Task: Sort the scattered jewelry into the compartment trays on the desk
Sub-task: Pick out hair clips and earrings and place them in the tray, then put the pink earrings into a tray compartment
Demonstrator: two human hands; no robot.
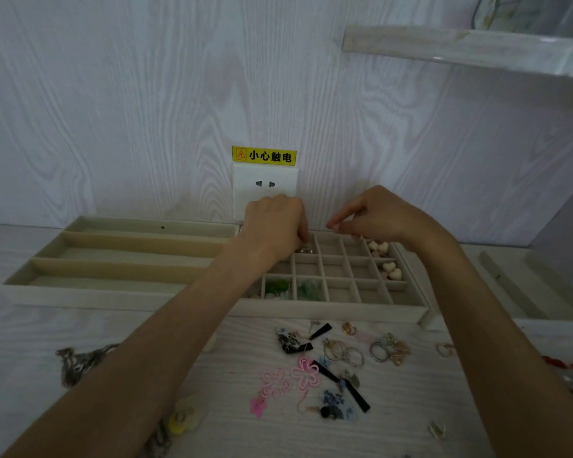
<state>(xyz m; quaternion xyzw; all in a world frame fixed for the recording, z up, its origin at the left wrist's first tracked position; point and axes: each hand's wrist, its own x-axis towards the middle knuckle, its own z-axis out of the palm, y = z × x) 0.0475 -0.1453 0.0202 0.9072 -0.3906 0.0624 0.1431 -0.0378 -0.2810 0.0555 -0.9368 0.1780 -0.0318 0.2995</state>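
Note:
A beige grid tray (331, 309) of small square cells stands mid-desk. Some cells hold heart-shaped pieces (389, 268) at the right and green pieces (277, 287) at the front. My left hand (273, 226) reaches down into a back cell, its curled fingertips at a small pearly earring (304, 249). My right hand (374, 214) hovers over the back row with thumb and forefinger pinched together; whether they hold anything is too small to tell. Scattered jewelry lies in front of the tray: pink flower earrings (290, 380), silver rings (348, 353), black bar earrings (321, 330).
A beige tray (47, 289) with three long slots stands left of the grid tray. A wall socket (265, 186) under a yellow warning label sits behind my hands. A dark metal necklace (76, 361) lies at left, red beads (559, 362) at right, a shelf (460, 49) above.

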